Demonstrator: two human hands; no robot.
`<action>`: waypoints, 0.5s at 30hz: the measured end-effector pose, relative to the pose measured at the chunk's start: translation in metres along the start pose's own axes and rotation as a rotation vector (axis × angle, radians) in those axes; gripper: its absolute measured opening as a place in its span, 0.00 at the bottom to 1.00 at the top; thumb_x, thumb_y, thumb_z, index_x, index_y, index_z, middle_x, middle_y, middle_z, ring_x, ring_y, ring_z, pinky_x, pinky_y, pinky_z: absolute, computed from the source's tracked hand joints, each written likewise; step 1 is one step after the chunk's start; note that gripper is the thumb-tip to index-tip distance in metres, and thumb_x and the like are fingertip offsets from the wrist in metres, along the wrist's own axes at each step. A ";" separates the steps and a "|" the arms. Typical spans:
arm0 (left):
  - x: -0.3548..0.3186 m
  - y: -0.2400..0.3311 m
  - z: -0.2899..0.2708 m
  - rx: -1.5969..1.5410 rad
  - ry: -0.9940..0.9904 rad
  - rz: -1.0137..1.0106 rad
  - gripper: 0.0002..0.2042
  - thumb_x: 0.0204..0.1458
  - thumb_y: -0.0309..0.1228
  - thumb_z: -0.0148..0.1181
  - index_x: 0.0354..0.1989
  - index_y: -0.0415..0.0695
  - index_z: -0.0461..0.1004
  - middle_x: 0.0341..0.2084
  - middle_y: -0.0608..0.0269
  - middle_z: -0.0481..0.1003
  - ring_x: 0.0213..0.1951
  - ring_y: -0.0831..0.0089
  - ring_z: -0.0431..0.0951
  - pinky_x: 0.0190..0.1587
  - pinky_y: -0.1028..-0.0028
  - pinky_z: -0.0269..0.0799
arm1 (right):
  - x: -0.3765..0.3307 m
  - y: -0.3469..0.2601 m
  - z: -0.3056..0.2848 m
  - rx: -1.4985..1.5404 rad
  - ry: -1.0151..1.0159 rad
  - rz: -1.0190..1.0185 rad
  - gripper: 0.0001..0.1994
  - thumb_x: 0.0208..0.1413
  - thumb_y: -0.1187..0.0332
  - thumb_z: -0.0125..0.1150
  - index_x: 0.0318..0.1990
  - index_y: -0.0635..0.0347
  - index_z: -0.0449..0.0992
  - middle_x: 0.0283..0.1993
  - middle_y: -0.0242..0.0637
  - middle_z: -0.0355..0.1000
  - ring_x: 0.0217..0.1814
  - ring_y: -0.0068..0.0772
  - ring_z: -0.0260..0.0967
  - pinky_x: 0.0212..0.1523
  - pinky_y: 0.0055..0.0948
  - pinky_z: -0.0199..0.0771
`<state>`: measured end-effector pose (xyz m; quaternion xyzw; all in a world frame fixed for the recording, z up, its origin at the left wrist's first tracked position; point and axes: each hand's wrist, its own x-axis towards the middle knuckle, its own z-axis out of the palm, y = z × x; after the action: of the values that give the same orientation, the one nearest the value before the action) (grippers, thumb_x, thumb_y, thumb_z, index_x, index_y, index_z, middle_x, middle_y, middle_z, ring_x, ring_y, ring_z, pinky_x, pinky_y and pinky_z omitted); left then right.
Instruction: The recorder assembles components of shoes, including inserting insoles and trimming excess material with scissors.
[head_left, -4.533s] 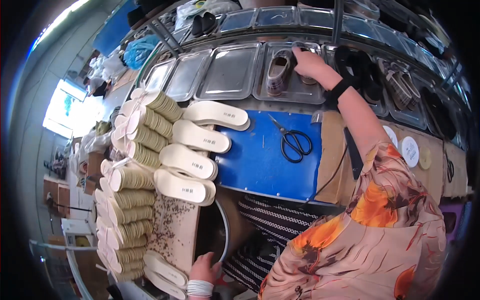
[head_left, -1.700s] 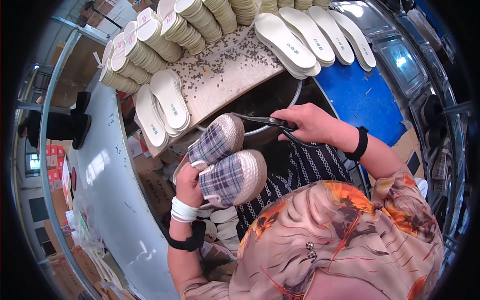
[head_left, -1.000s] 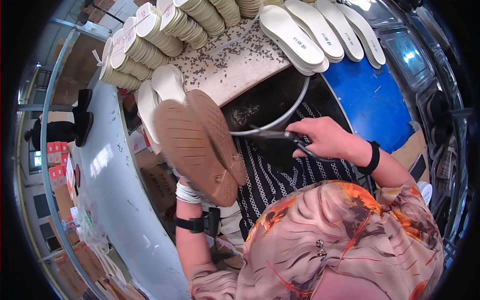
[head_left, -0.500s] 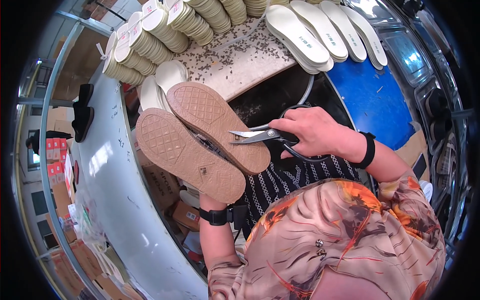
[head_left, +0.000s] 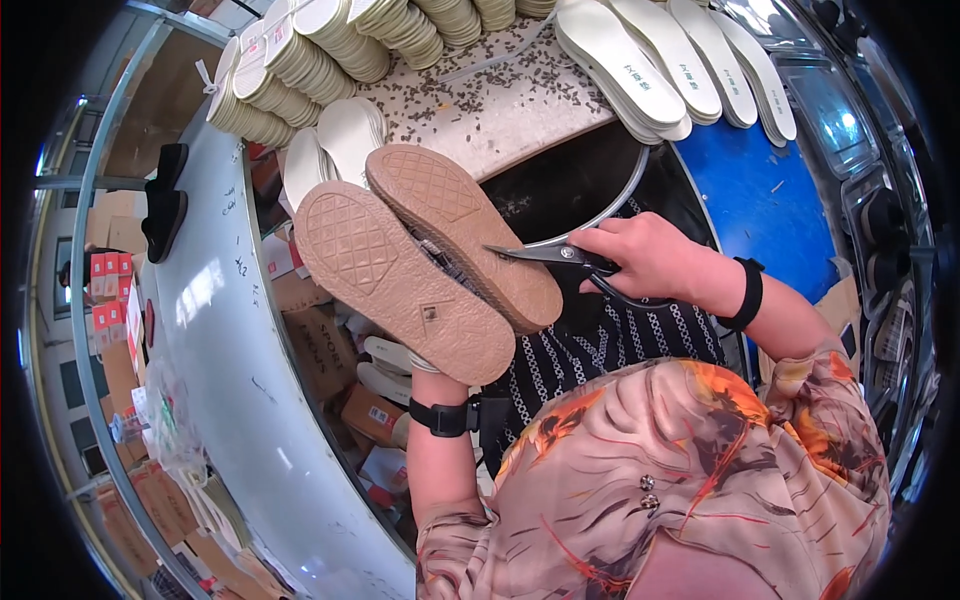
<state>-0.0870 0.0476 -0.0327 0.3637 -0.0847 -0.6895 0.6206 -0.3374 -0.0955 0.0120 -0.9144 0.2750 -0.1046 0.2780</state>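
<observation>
A pair of shoes, the left shoe [head_left: 400, 285] and the right shoe [head_left: 465, 235], is held up side by side with tan patterned soles toward me. Dark upper fabric shows in the gap between them. My left hand [head_left: 436, 377] holds the pair from behind, its fingers hidden by the soles. My right hand [head_left: 640, 258] is closed round the black handles of a pair of scissors [head_left: 560, 255]. The scissors' blades are together, with their tip over the right shoe's sole near its inner edge; whether it touches cannot be made out.
Bundled insole stacks [head_left: 320, 50] line the back of a pale table [head_left: 480, 130] strewn with dark scraps. White insoles [head_left: 625, 75] lie by a blue surface [head_left: 765, 210] at the right. Black shoes [head_left: 165, 205] stand on the white table [head_left: 215, 330] at left. Cartons [head_left: 320, 345] sit below.
The scissor blades were apart and are now together. Both shoes and my hands have shifted slightly right in the picture, and the shoes slightly up.
</observation>
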 end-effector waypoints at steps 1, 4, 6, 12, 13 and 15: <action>0.011 0.004 0.003 -0.010 0.008 0.009 0.21 0.59 0.41 0.38 0.55 0.39 0.57 0.48 0.54 0.67 0.46 0.64 0.71 0.46 0.66 0.71 | 0.001 -0.004 -0.001 0.007 -0.021 0.006 0.21 0.40 0.56 0.64 0.40 0.56 0.70 0.29 0.38 0.67 0.28 0.40 0.70 0.27 0.35 0.69; 0.023 0.002 0.008 -0.038 0.009 0.011 0.22 0.59 0.41 0.38 0.56 0.39 0.57 0.48 0.54 0.67 0.46 0.64 0.71 0.46 0.66 0.71 | 0.008 -0.020 -0.012 -0.010 0.057 -0.137 0.21 0.38 0.57 0.64 0.40 0.56 0.70 0.28 0.37 0.67 0.29 0.39 0.69 0.28 0.35 0.69; 0.033 0.002 0.012 -0.056 0.004 0.009 0.22 0.59 0.41 0.38 0.56 0.39 0.57 0.48 0.54 0.66 0.46 0.64 0.70 0.46 0.66 0.71 | 0.014 -0.026 -0.013 -0.060 0.049 -0.162 0.21 0.38 0.58 0.64 0.40 0.56 0.70 0.27 0.37 0.66 0.30 0.38 0.69 0.28 0.35 0.69; 0.051 0.002 0.025 -0.110 -0.001 0.027 0.22 0.59 0.42 0.37 0.56 0.39 0.56 0.49 0.54 0.66 0.46 0.63 0.70 0.46 0.65 0.71 | 0.011 -0.013 -0.002 -0.144 0.007 -0.186 0.19 0.40 0.60 0.63 0.40 0.56 0.68 0.25 0.37 0.65 0.25 0.39 0.69 0.26 0.36 0.69; 0.048 0.003 0.025 -0.119 -0.004 0.031 0.22 0.59 0.42 0.37 0.56 0.39 0.56 0.49 0.54 0.66 0.47 0.63 0.70 0.46 0.65 0.71 | 0.009 -0.009 0.001 -0.045 0.021 -0.178 0.19 0.41 0.60 0.63 0.40 0.58 0.69 0.25 0.38 0.66 0.24 0.40 0.69 0.26 0.35 0.69; 0.049 0.002 0.030 -0.137 -0.017 0.037 0.22 0.59 0.42 0.37 0.56 0.39 0.56 0.49 0.53 0.66 0.47 0.63 0.70 0.46 0.65 0.71 | 0.001 -0.001 0.008 0.047 0.038 -0.167 0.19 0.41 0.60 0.64 0.41 0.59 0.69 0.24 0.40 0.68 0.23 0.41 0.69 0.25 0.34 0.68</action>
<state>-0.1020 -0.0077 -0.0294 0.3129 -0.0492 -0.6853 0.6558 -0.3329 -0.0917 0.0059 -0.9253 0.2004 -0.1510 0.2843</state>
